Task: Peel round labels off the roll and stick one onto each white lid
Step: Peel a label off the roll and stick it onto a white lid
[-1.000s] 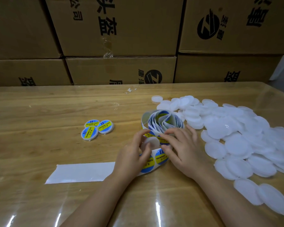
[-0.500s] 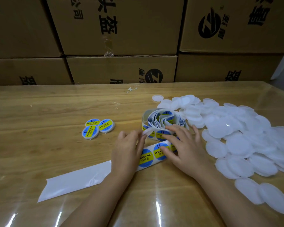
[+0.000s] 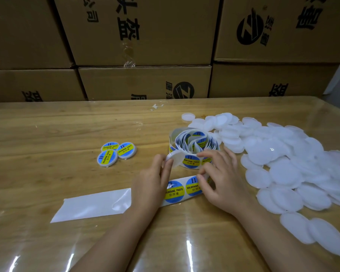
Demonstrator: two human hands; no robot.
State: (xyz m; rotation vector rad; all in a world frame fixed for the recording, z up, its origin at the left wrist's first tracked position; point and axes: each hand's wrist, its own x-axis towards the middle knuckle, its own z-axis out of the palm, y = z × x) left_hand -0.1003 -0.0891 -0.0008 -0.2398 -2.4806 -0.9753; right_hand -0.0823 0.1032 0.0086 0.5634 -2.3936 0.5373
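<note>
A loosely wound roll of round blue-and-yellow labels (image 3: 194, 143) stands at the table's middle. Its backing strip (image 3: 90, 206) runs left, bare at the end and with labels (image 3: 175, 190) still on it between my hands. My left hand (image 3: 152, 181) pinches a plain white lid (image 3: 175, 158), tilted up beside the roll. My right hand (image 3: 222, 177) has its fingertips on the strip at a label, with other fingers touching the roll's side. Three labelled lids (image 3: 116, 153) lie together to the left. A big heap of plain white lids (image 3: 283, 160) covers the right side.
Stacked brown cardboard boxes (image 3: 145, 81) wall off the table's far edge. The wooden table (image 3: 47, 134) has a glossy clear cover. A few lids (image 3: 326, 236) lie near the front right edge.
The camera has come closer. My left hand has lifted the white lid up beside the roll. My right hand's fingers have moved onto the label strip. The strip has shifted slightly.
</note>
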